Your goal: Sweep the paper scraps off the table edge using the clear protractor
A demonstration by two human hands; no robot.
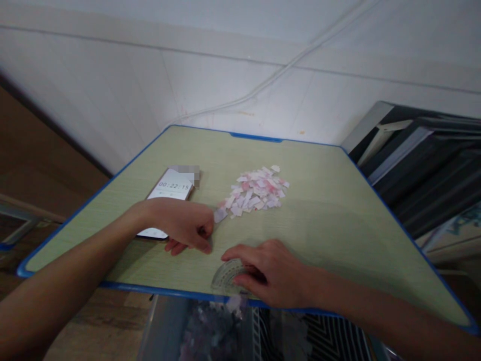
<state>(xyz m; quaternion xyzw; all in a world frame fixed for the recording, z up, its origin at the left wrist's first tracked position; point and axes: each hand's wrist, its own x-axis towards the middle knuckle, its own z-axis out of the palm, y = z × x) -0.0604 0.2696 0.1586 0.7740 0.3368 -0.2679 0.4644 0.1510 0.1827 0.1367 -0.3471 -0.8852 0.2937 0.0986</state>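
The paper bits (259, 190) sit in a heap on the bench (323, 215), perhaps to keep them together, and the right hand (276, 273) curves its thumb and fingers around a clear protractor (224, 276), maybe to hold it steady. The left hand (188, 223) bends at the wrist near the phone (171, 190), fingers curled in; I can't tell if it pinches anything.

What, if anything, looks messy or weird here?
The paper scraps lie loose on the table, a few straggling toward the left hand. Oddest is the pale paper at the front edge, below the protractor by the right hand: it's away from the others, maybe falling off.
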